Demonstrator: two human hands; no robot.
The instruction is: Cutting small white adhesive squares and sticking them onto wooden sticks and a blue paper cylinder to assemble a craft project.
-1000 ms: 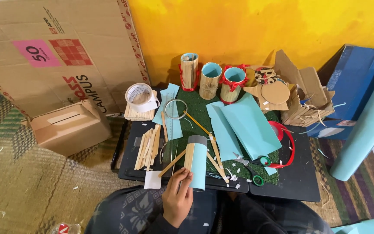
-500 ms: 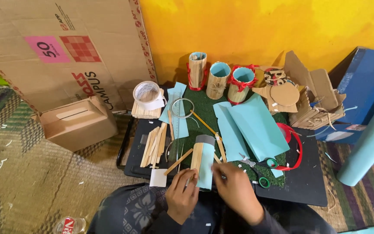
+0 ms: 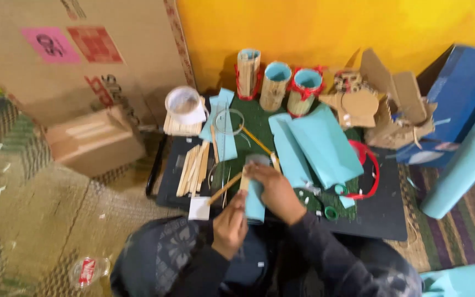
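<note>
Both hands steady a light blue paper-covered cylinder (image 3: pixel 255 199) at the near edge of the black worktop (image 3: pixel 380 212), upright enough to work on its side. The left hand (image 3: pixel 230 224) pinches its lower part; the right hand (image 3: pixel 274 190) wraps its upper side beside a thin wooden stick (image 3: pixel 225 188). More wooden sticks (image 3: pixel 192 169) lie towards the left edge.

A low black worktop (image 3: pixel 383 212) carries a green mat (image 3: pixel 259 124), blue paper sheets (image 3: pixel 317 146), a pile of wooden sticks (image 3: pixel 192 169), three stick-covered cups (image 3: pixel 276 77) and a red ring (image 3: pixel 370 165).
</note>
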